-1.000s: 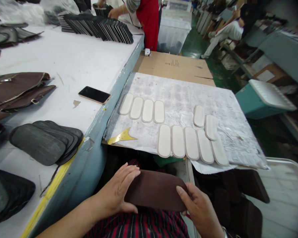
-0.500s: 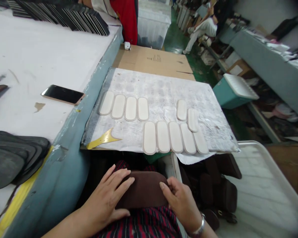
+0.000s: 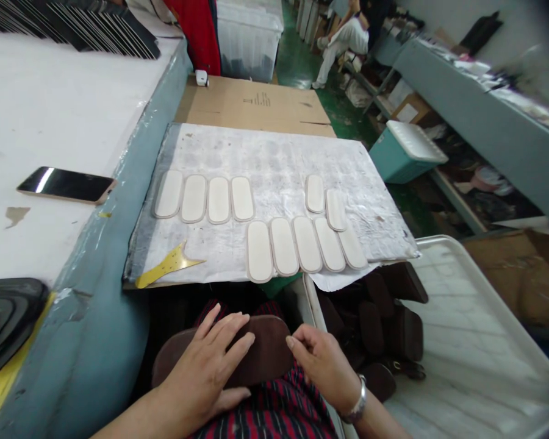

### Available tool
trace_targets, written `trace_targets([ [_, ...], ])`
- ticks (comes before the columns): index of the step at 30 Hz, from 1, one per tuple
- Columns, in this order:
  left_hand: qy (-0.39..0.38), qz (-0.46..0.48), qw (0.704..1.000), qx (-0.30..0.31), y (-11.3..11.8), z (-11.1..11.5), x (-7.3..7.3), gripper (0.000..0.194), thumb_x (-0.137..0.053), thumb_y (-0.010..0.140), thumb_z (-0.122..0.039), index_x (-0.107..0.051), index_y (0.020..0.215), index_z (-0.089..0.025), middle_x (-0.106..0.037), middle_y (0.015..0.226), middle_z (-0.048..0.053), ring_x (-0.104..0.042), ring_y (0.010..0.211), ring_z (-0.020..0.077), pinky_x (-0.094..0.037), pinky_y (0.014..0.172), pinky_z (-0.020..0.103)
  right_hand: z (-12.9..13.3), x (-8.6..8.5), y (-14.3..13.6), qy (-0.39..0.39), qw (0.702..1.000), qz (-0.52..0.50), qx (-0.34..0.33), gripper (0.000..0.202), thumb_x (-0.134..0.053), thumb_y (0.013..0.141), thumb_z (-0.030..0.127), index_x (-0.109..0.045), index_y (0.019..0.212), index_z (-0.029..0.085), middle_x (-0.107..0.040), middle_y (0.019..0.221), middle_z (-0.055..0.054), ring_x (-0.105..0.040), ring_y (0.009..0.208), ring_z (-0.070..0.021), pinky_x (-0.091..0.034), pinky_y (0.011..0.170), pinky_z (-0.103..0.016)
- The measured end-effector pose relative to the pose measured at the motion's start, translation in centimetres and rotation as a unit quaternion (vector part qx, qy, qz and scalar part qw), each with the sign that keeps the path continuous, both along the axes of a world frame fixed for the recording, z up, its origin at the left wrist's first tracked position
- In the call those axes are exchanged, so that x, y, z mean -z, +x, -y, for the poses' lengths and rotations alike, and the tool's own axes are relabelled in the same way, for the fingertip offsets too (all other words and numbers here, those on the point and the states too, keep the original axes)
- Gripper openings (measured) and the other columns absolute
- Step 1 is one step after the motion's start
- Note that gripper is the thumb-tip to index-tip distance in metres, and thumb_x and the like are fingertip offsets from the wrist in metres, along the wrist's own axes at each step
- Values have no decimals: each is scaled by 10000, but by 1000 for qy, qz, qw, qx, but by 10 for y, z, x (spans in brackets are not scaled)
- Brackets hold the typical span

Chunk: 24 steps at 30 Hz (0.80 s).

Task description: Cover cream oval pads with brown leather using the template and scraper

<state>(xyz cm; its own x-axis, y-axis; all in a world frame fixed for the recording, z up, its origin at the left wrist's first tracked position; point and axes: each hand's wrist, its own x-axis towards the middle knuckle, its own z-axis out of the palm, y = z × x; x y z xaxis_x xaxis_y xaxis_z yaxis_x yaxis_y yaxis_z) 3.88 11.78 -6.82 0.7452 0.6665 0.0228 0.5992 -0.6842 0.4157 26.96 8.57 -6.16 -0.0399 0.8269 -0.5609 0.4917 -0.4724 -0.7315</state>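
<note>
The brown piece point(image 3: 238, 356), a flat oval of suede-like material, lies across the person's lap at the six o'clock edge of the view. The left hand point(image 3: 210, 372) rests flat on it with fingers spread, pressing rather than gripping. The right hand point(image 3: 322, 366) sits at the piece's three o'clock end, fingers curled, thumb and forefinger apparently pinching its edge. This piece looks to be mid-handling, not yet set down anywhere.

At about four o'clock from the hands, a white tray point(image 3: 476, 353) holds a small heap of dark brown pieces point(image 3: 379, 323) at its near-left corner; these look like finished work, and most of the tray is unfilled.

Further off, toward twelve o'clock, a white sheet point(image 3: 274, 158) on a board carries pale oval inserts point(image 3: 283, 247) laid in rows: four at eleven o'clock, five in the nearer row, two more beyond at one o'clock. Eleven appear to be waiting, so a good deal seems left. A yellow angled tool point(image 3: 167, 266) lies at the sheet's near-left corner. A phone point(image 3: 66, 185) lies on the white table point(image 3: 50, 110) at ten o'clock.
</note>
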Motion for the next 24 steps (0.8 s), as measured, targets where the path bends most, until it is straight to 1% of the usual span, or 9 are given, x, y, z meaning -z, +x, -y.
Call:
trace_targets([
  [4, 7, 11, 1000, 12, 12, -2, 0, 589, -679, 621, -400, -504, 1148, -207, -481, 1259, 129, -434, 1157, 291, -206, 1031, 555, 0, 2, 1, 18, 1000, 17, -10, 291, -411, 860, 387, -511, 682, 179, -433, 449, 62, -413, 387, -69, -265, 399, -186],
  [7, 15, 25, 999, 17, 22, -4, -2, 550, -665, 640, -433, -525, 1124, -211, -501, 1237, 124, -451, 1139, 283, -228, 1019, 553, -1, 2, 2, 50, 997, 37, -34, 255, -443, 850, 350, -528, 681, 179, -515, 536, 37, -453, 477, -78, -291, 454, -193],
  [9, 23, 31, 999, 19, 29, -4, -3, 527, -662, 649, -433, -538, 1107, -204, -512, 1219, 126, -458, 1129, 280, -240, 1014, 547, -2, 1, 2, 75, 994, 55, -50, 228, -456, 845, 325, -538, 687, 182, -550, 585, 28, -467, 533, -87, -301, 492, -199],
  [13, 29, 35, 999, 9, 40, -4, -6, 474, -649, 672, -404, -555, 1081, -182, -527, 1190, 132, -470, 1108, 274, -249, 1010, 545, -4, -1, 4, 101, 989, 80, -73, 202, -455, 848, 290, -537, 694, 188, -562, 601, 31, -473, 559, -91, -294, 521, -207],
  [16, 30, 34, 999, 5, 42, -1, -6, 435, -636, 691, -364, -557, 1079, -186, -526, 1185, 130, -465, 1112, 271, -247, 1008, 552, -4, -1, 4, 115, 986, 92, -81, 180, -469, 840, 272, -530, 692, 189, -574, 624, 28, -491, 582, -94, -294, 535, -208],
  [21, 26, 24, 999, 0, 42, 3, -7, 409, -624, 701, -331, -558, 1085, -208, -506, 1212, 124, -436, 1143, 269, -221, 1018, 557, -4, -4, 3, 130, 981, 109, -98, 190, -479, 830, 272, -517, 662, 189, -568, 608, 24, -494, 564, -95, -285, 521, -216],
  [24, 23, 12, 1000, 3, 43, 3, -10, 403, -623, 700, -329, -564, 1079, -206, -515, 1204, 128, -449, 1132, 270, -232, 1011, 560, -5, -1, 4, 123, 984, 87, -90, 227, -484, 825, 306, -514, 637, 183, -564, 591, 15, -508, 555, -99, -296, 509, -220],
])
